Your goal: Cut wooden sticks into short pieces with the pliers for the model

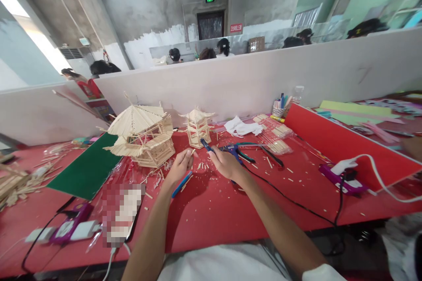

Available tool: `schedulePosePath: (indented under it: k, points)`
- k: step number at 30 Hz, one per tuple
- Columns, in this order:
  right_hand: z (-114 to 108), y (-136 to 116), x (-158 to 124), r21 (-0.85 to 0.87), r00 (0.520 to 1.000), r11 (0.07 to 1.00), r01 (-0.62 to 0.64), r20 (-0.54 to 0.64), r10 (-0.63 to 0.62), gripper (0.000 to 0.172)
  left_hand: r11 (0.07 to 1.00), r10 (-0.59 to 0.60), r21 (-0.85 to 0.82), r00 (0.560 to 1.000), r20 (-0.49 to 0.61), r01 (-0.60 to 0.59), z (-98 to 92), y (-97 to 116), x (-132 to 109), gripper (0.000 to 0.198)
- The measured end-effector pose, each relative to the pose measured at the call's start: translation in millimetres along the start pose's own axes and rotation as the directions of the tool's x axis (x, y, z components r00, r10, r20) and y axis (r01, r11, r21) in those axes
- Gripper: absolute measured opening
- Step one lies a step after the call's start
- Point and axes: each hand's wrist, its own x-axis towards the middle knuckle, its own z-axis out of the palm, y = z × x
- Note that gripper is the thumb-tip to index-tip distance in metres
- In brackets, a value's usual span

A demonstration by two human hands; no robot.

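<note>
My left hand (182,164) is closed in a pinch on a short wooden stick (193,151). My right hand (226,163) is wrapped round a slim dark blue tool (206,144), whose exact kind I cannot make out; its tip points up and left. Just behind both hands stands a small stick-built pavilion model (198,128). A larger pavilion model (141,134) with a layered stick roof is to the left. Beside my right hand lies a blue glue gun (233,150), partly hidden by that hand. A bright blue slim tool (181,184) rests below my left hand.
Stick scraps litter the red tabletop (211,215). Green board (85,169), phone-like blurred object (123,215) and purple power strip (70,224) lie left. Right are crumpled white tissue (244,126), bagged sticks (277,134), a red board (346,145) and another power strip (343,180). A partition (231,83) stands behind.
</note>
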Motion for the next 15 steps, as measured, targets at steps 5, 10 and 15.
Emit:
schedulePosePath:
  k: [5,10,15]
  points:
    - [-7,-3,-3,0.018,0.995,0.998,-0.058,0.076,0.057,0.033,0.999,0.001,-0.05,1.0,0.02,0.0,0.2,2,-1,0.043]
    - [-12,-8,-7,0.029,0.99,0.996,-0.083,0.117,0.079,0.034,0.996,-0.007,-0.092,0.999,0.044,0.011,-1.6,-1,-2,0.034]
    - [-15,-6,-8,-0.061,0.987,0.995,-0.082,0.134,0.09,0.035,0.995,-0.009,-0.099,0.999,0.038,0.013,-1.5,-1,-1,0.029]
